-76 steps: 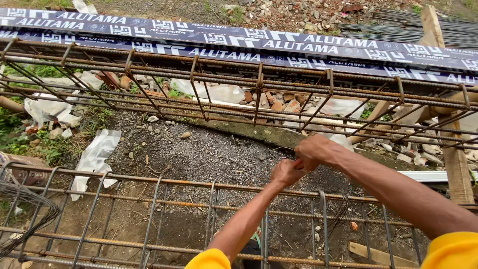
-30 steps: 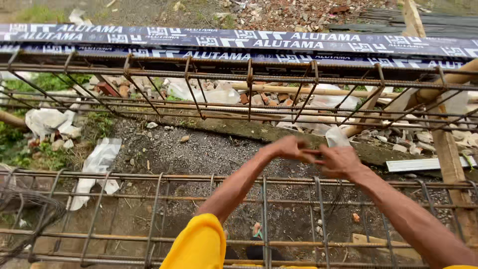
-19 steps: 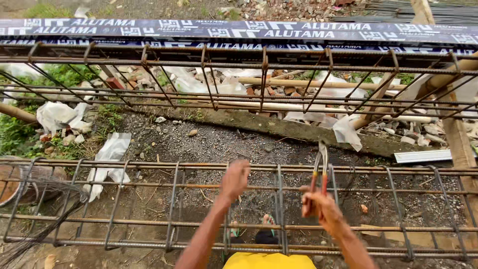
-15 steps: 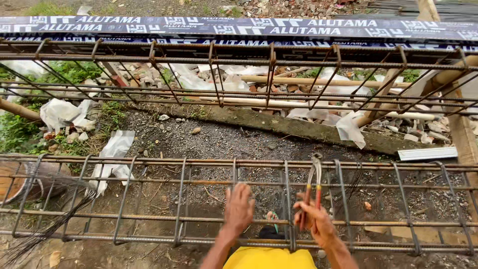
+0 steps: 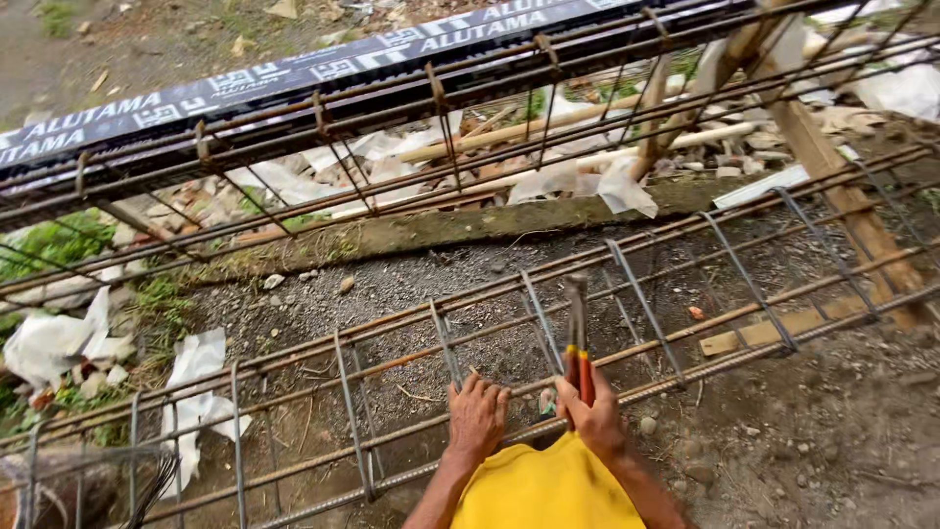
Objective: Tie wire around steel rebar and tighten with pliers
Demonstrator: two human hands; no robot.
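Rebar cage (image 5: 627, 294): long rusty bars tied with grey stirrups, lying slantwise over gravel, rising toward the upper right.

Pincers (image 5: 578, 338): dark steel head upward, red handles below, standing nearly upright against the cage's near bars, between two stirrups.

Right hand (image 5: 594, 411): closed around the pincer handles, thumb side up, just below the cage's lower near bar. Wrist bent upward from a yellow sleeve (image 5: 543, 485).

Left hand (image 5: 477, 416): fingers curled together over the same lower bar, gripping it, just beside the right hand, left of the pincers.

Second rebar cage (image 5: 343, 147): parallel to the first, farther away, well apart across a strip of gravel. Dark printed sheet (image 5: 294, 73) running behind it.

Concrete strip (image 5: 470, 225): between the two cages, with white torn bags and bamboo poles beyond.

Wooden post (image 5: 842, 196): leaning against the near cage's right end.

Open gravel to the right of the hands, below the cage; stirrups close on both sides of the pincers.
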